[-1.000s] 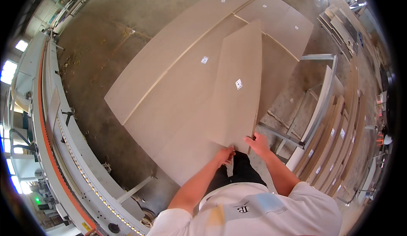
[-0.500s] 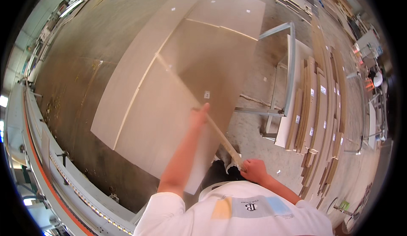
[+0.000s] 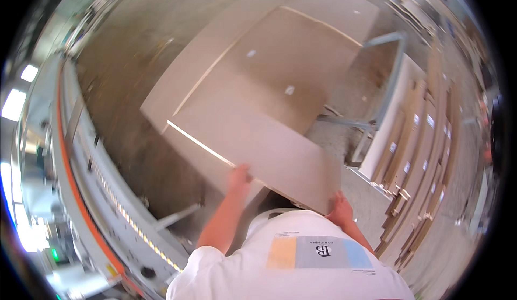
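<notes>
A large brown-grey board (image 3: 269, 146) lies across my front, over other flat boards, its pale cut edge turned toward me. My left hand (image 3: 238, 177), somewhat blurred, is closed on that near edge, left of centre. At the board's near right corner my right hand (image 3: 340, 209) grips the side, its thumb up; part of its fingers is hidden. Beyond the held board lie further large boards: a labelled middle board (image 3: 301, 57), a long board (image 3: 215, 41) on the left and a far board (image 3: 339, 6).
A grey metal frame (image 3: 396, 79) stands right of the boards. Past it lie several stacked long strips (image 3: 414, 144) with white labels. Along my left runs a long machine (image 3: 102, 192) with an orange-red stripe; a metal bar (image 3: 177, 215) juts from it toward me.
The board, earlier seen nearly edge-on, now shows its broad face, with its edge swung round in front of me. My left hand is lower, nearer my body. The view has shifted too.
</notes>
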The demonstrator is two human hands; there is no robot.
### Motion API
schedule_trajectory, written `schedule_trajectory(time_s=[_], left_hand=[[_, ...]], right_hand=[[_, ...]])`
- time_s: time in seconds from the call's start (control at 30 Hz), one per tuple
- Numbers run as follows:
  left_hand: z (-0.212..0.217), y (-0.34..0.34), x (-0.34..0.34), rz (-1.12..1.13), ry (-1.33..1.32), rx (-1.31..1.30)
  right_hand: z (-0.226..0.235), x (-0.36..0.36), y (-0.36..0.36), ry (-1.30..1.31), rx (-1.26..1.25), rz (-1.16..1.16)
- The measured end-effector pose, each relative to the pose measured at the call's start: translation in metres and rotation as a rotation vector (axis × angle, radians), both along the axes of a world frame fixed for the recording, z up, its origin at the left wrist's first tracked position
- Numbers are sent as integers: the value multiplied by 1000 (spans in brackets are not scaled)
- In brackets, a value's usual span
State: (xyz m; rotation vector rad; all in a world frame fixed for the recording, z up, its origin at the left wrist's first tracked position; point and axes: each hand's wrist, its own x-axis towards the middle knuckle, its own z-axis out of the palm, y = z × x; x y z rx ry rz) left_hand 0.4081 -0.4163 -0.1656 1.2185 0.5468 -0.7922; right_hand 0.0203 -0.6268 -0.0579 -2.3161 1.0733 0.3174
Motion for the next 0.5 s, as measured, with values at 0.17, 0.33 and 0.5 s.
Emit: schedule_trajectory(time_s=[0.17, 0.33, 0.5], left_hand=[[80, 103, -129, 381, 82, -98], [93, 207, -252, 585, 9, -217], [105, 286, -359, 640, -90, -529]], right_hand=[[-85, -56, -19, -231, 602, -300], [-101, -26, -8, -278, 986, -551], [-102, 8, 49, -256, 816, -590]])
